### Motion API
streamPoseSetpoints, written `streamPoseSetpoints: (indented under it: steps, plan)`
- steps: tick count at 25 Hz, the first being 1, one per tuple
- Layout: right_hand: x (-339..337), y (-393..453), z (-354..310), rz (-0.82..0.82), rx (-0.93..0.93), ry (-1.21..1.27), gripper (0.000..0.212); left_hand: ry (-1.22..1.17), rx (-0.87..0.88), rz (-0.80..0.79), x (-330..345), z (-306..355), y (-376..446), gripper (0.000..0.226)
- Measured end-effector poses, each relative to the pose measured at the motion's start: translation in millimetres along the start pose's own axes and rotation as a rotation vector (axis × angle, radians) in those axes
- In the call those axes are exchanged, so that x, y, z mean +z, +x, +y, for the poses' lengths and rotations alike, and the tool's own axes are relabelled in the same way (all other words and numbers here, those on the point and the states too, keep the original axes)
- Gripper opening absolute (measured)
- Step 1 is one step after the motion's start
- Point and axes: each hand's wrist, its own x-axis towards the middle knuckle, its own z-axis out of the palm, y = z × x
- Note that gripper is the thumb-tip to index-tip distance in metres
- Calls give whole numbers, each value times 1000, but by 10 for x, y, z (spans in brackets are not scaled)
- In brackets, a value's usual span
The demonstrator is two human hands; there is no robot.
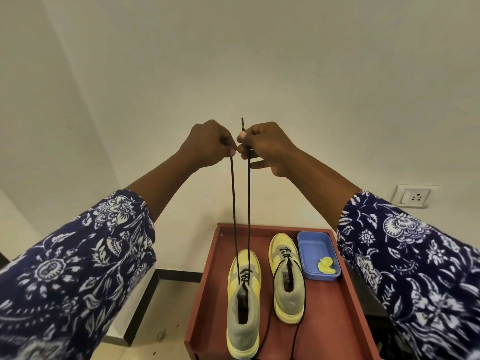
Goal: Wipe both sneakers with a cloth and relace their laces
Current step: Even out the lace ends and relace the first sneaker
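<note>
Tub holding cloth beside right sneaker.

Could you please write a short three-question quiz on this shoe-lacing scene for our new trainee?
1. True or false: both ends of the black lace are pulled up from the left sneaker.
2. What lies in the blue tub? A) yellow cloth B) brush C) sponge
3. Which sneaker's lace ends lie loose on the red table?

Key:
1. True; the left hand and right hand each pinch one end.
2. A, the yellow cloth.
3. The right sneaker.
</note>
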Motion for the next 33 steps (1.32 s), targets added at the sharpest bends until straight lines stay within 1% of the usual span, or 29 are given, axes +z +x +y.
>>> streamPoseSetpoints:
  steps: [3,5,8,12,14,17,21,25,31,33]
  plan:
    - [-13,22,-57,69,-68,-5,9,-246,-63,85,-37,24,-12,12]
    - [3,25,-57,110,-95,1,9,-403,-117,120,-13,46,-30,18]
    - [29,16,-49,173,-117,16,8,-611,-211,132,50,82,-41,32]
    - [27,-23,-73,218,-120,9,7,-773,-296,228,104,130,-23,38]
    - [23,-39,-76,227,-106,29,7,-815,-313,264,140,139,-21,40]
    - [2,-42,-85,233,-82,54,4,-852,-313,260,160,138,-23,44]
    - [-25,-19,-102,233,-76,45,10,-781,-258,260,146,155,-34,19]
    - [-43,-10,-96,230,-66,76,12,-761,-244,273,147,157,-34,5]
    - [-48,-2,-90,224,-51,102,8,-765,-236,294,148,168,-3,5]
    - [-52,-14,-96,216,-44,114,10,-766,-244,304,158,165,8,6]
